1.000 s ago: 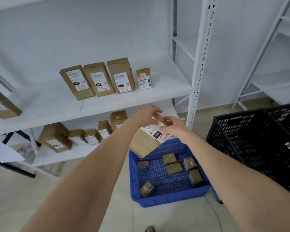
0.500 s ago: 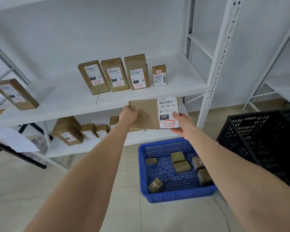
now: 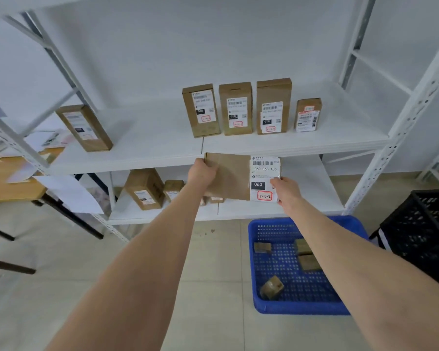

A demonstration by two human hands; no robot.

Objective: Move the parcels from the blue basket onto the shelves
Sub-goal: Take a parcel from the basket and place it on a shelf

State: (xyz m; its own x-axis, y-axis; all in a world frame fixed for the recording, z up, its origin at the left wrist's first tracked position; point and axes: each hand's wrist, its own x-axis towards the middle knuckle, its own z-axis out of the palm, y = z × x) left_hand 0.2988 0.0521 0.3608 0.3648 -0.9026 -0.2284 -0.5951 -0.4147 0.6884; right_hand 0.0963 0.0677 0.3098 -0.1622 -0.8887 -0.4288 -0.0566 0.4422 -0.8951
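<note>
Parcel [image 3: 228,176] gripped btwn left hand [image 3: 203,173], right hand [image 3: 285,190].

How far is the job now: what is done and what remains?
Done: four brown cardboard parcels stand in a row on the upper white metal shelf. In hand: left hand and right hand hold a flat brown labelled parcel before the shelf edge. Left: at least four small brown parcels in the blue plastic basket.
</note>
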